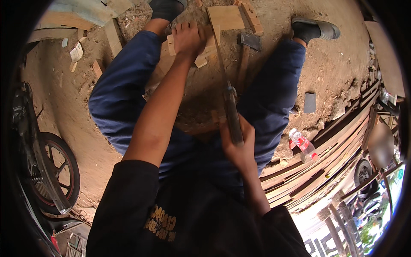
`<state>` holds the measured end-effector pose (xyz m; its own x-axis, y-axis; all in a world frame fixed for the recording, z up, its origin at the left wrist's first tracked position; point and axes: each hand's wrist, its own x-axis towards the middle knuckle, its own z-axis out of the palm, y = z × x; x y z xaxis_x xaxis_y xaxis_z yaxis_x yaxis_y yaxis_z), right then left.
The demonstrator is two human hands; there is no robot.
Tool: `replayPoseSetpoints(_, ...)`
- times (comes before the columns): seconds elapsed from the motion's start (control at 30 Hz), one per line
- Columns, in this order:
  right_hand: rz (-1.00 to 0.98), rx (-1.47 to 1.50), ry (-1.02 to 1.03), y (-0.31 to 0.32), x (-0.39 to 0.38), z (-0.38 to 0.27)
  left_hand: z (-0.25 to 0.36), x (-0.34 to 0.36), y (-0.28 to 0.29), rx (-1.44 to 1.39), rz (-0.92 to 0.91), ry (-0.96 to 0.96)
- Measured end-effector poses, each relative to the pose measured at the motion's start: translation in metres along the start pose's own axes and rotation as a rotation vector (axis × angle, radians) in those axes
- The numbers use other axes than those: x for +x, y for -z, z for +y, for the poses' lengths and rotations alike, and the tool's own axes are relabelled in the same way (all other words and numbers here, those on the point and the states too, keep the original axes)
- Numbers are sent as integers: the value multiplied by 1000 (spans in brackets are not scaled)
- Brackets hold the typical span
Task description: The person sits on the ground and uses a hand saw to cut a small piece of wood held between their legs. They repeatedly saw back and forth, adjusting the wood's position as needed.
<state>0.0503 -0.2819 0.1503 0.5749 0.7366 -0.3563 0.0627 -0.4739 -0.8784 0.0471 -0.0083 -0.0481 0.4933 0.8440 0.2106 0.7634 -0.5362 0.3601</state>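
Note:
My right hand (pixel 242 143) is wrapped round the dark handle of a hand saw (pixel 221 64). The saw's thin blade points away from me and passes along the right edge of a pale wood piece (pixel 210 38). Flat on that wood lies my left hand (pixel 189 40), its fingers stretched out and slightly apart, beside the blade; much of the wood under it is hidden. A hammer (pixel 251 41) with a dark head and wooden handle is just right of the blade. Beyond it a square pale board (pixel 227 18) rests on the ground.
My legs in blue trousers (pixel 124 85) frame the work spot. Wood offcuts (pixel 98 67) lie about on the dirt. At right are a plastic bottle (pixel 303 145), a dark grey flat piece (pixel 310 103) and stacked planks (pixel 321 171). A motorcycle wheel (pixel 58 171) stands at left.

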Motion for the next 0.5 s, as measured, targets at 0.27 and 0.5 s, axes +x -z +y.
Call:
replayPoseSetpoints(0.27,119,-2,-1,1,4,25,0,-3,5,90,-24,-14)
replayPoseSetpoints(0.5,-5,-79,-27,0,11,1,-4,-4,2,58,-20,15)
